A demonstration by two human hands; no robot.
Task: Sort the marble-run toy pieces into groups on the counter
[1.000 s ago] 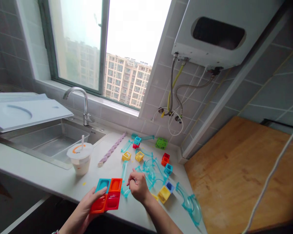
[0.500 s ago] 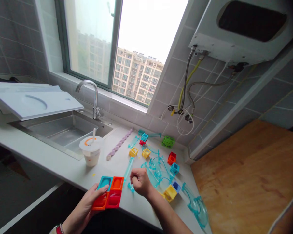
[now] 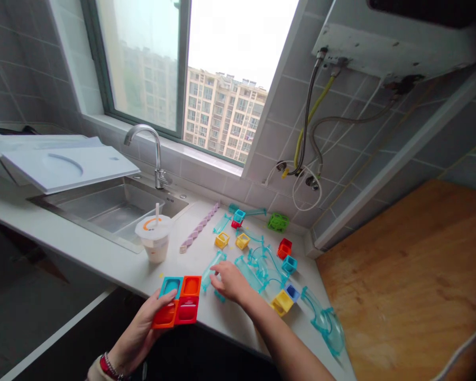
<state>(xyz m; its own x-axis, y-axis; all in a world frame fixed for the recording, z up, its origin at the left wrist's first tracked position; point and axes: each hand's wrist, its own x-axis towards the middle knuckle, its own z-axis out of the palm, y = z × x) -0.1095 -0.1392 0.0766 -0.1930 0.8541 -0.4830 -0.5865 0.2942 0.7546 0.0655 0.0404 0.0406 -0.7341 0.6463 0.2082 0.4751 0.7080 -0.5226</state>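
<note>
My left hand (image 3: 143, 320) is closed on a set of joined toy cube blocks (image 3: 191, 286), teal, orange and red, in front of the counter's near edge. The thumb lies over the teal and lower orange blocks. My right hand (image 3: 232, 283) is just above the counter with its fingers apart, at a clear teal track piece (image 3: 209, 272). Whether its fingertips touch that piece I cannot tell. Beyond it lie more curved teal track pieces (image 3: 262, 262). Two yellow blocks (image 3: 222, 241) sit farther back, and a larger yellow block (image 3: 282, 302) joins a blue block (image 3: 292, 292) beside my right forearm.
A lidded cup with a straw (image 3: 154, 241) stands left of the blocks, by the sink (image 3: 115, 206). A purple patterned strip (image 3: 200, 227) lies behind it. Green (image 3: 278, 222), red-orange (image 3: 284, 248) and teal (image 3: 289, 264) blocks are at the right. A wooden board (image 3: 412, 275) borders the counter.
My right hand has opened from a closed fist, its fingers now stretched toward the teal track piece. My left hand still holds the joined blocks. The view has shifted slightly.
</note>
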